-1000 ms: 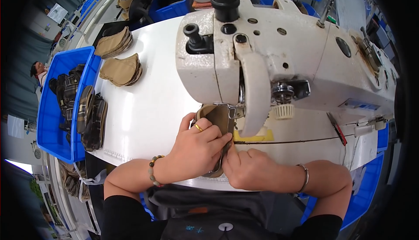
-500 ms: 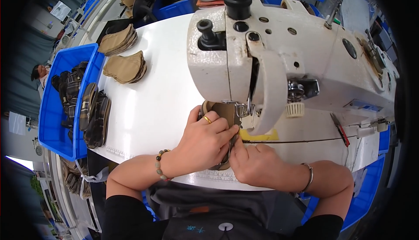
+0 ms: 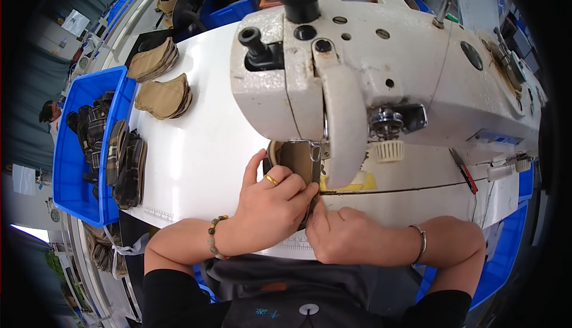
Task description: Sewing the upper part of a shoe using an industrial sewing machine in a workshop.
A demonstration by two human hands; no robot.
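A brown slipper sole piece with a dark raised edge lies under the needle area of a white sewing machine. My left hand is closed over it, thumb and fingers gripping its left part and edge. My right hand pinches its right edge near the front, fingertips close beside the left ones. What lies under the fingers is hidden. A thin dark strip runs from the right across the table to the piece, passing just beyond my right hand.
Two stacks of tan sole-shaped pieces lie at the far left. Dark plaid slippers lean by a blue bin holding more. Red-handled snippers rest at the right. A person is at the far left.
My view has shifted, so the machine appears further left. The sole piece and both hands have moved slightly left and toward me relative to the table; both hands keep their hold.
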